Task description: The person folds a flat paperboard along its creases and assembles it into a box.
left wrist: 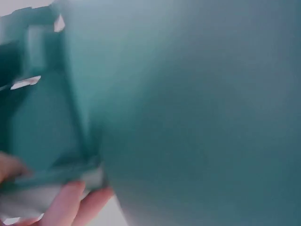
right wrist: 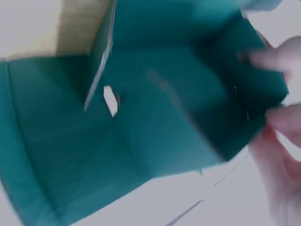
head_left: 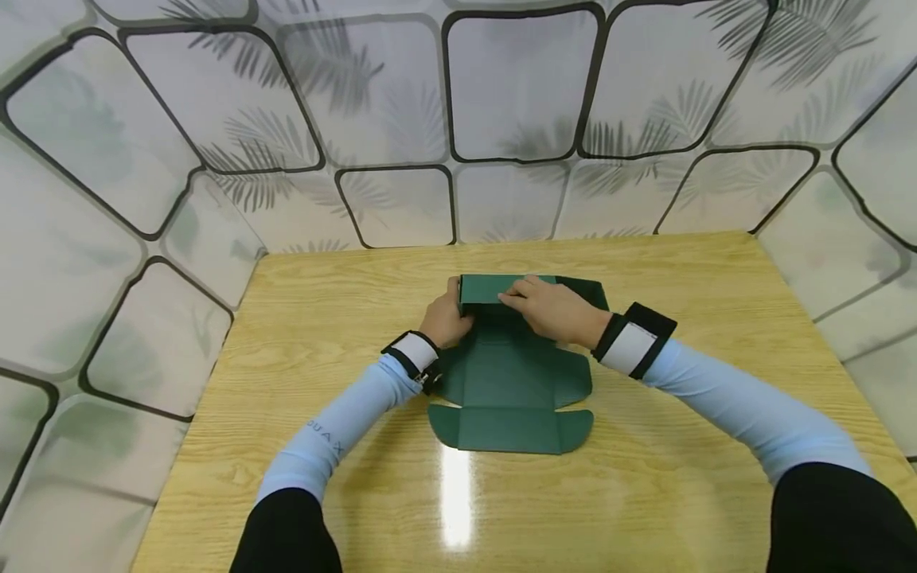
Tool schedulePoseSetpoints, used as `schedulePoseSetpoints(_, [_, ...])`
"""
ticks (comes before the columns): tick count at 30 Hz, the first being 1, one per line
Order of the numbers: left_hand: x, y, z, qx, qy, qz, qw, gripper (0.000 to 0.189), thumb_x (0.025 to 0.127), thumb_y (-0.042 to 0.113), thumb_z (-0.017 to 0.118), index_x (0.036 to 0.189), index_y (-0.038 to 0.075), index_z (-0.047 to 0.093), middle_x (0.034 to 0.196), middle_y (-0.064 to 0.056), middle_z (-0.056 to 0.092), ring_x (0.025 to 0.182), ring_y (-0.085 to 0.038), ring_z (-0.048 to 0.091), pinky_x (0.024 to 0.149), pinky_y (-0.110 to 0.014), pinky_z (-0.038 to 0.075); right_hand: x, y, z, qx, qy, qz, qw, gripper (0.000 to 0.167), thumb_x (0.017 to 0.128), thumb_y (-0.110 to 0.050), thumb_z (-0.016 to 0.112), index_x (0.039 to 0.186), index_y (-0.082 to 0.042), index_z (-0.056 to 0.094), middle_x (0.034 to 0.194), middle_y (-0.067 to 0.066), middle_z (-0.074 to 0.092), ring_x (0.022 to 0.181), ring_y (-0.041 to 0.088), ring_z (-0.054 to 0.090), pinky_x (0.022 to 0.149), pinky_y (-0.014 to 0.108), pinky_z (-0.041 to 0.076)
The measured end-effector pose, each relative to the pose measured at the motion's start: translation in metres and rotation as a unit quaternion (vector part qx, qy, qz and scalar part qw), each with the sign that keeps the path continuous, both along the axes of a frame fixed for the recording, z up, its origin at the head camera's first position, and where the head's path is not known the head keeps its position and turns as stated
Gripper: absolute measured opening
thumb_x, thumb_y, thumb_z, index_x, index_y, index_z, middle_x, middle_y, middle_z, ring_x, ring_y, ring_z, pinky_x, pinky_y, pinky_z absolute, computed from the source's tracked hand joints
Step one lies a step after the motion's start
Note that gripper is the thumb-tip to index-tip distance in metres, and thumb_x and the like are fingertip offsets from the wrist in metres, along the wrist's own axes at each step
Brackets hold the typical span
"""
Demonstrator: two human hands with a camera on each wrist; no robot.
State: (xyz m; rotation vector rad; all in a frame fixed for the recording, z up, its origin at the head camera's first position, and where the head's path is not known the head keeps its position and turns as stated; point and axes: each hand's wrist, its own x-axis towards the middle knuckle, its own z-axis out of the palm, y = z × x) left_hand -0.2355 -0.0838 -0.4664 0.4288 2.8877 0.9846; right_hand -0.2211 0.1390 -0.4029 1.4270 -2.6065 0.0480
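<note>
A dark green cardboard box (head_left: 509,374), partly folded, lies on the table with its tabbed end toward me. Its far end stands up as a walled section. At that section's left corner my left hand (head_left: 444,320) grips the wall, thumb on the near side and fingers behind. My right hand (head_left: 555,309) holds the raised far panel (head_left: 481,290) at its near edge; its thumb is hidden. In the left wrist view, fingers (left wrist: 70,205) hold a box edge beside a large blurred green panel (left wrist: 197,113). The right wrist view shows the box's inner walls (right wrist: 160,117) and a white slot.
The wooden table (head_left: 344,493) extends around the box on every side. Patterned cloth walls (head_left: 516,87) with leaf prints rise behind it and at both sides.
</note>
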Motion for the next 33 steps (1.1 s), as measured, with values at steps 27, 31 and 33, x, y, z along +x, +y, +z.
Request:
schedulePoseSetpoints(27, [-0.020, 0.006, 0.017, -0.012, -0.121, 0.065, 0.9905, 0.059, 0.088, 0.008, 0.050, 0.142, -0.009, 0.035, 0.069, -0.009, 0.055, 0.050, -0.016, 0.046, 0.047, -0.026, 0.037, -0.055, 0.036, -0.006, -0.036, -0.086, -0.115, 0.9889, 0.039, 0.092, -0.007, 0.064, 0.130, -0.002, 0.061, 0.120, 0.019, 0.067, 0.098, 0.035, 0.067, 0.085, 0.048, 0.054])
schedulePoseSetpoints(31, [-0.019, 0.008, 0.020, -0.015, -0.121, 0.074, 0.9898, 0.059, 0.089, 0.008, 0.050, 0.143, -0.008, 0.035, 0.070, -0.011, 0.058, 0.049, -0.015, 0.045, 0.047, -0.026, 0.037, -0.045, 0.033, -0.011, -0.055, -0.074, -0.152, 0.9840, 0.040, 0.092, -0.005, 0.064, 0.131, 0.001, 0.058, 0.123, 0.022, 0.064, 0.102, 0.037, 0.065, 0.085, 0.048, 0.054])
schedulePoseSetpoints(33, [-0.017, 0.010, 0.019, -0.017, -0.115, 0.078, 0.9902, 0.057, 0.089, 0.008, 0.051, 0.141, -0.008, 0.037, 0.077, -0.015, 0.063, 0.051, -0.016, 0.047, 0.047, -0.026, 0.037, -0.033, 0.033, -0.013, -0.075, -0.069, -0.175, 0.9792, 0.044, 0.091, -0.005, 0.064, 0.133, 0.004, 0.054, 0.126, 0.025, 0.061, 0.105, 0.038, 0.063, 0.086, 0.048, 0.053])
